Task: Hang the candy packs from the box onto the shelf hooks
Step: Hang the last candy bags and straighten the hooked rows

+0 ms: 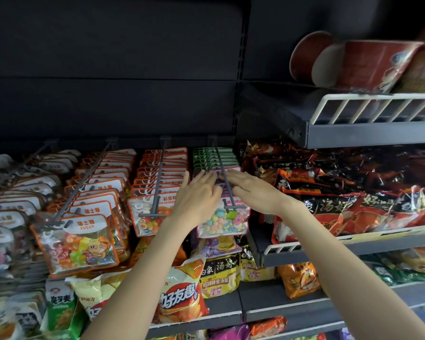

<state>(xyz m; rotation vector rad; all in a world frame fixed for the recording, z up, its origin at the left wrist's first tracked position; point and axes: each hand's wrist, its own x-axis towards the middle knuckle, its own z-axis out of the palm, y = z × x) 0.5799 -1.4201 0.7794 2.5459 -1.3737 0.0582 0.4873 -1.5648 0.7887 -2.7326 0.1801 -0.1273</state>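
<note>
Two hands are raised to the rightmost shelf hook (223, 175), one on each side of its grey rod. Left hand (198, 195): fingers extended toward the rod, tips meeting a pink-edged candy pack (225, 186) threaded on the hook; whether they pinch its header cannot be told, as the tips overlap it. Right hand (252, 190): fingers straight and close together, tips against the same pack header at the rod. That pack sits partway along the hook, between the two sets of fingertips, behind the front pack (223, 220) of pastel sweets, which hangs at the hook's near end below both hands. Farther back on the same hook hang green-topped packs (215, 155). Left of it, three more hooks carry orange-edged packs (75, 241). Right of the hook, a shelf (368, 238) holds red noodle bags (353, 200). Chip bags (182, 293) lie below the forearms
</note>
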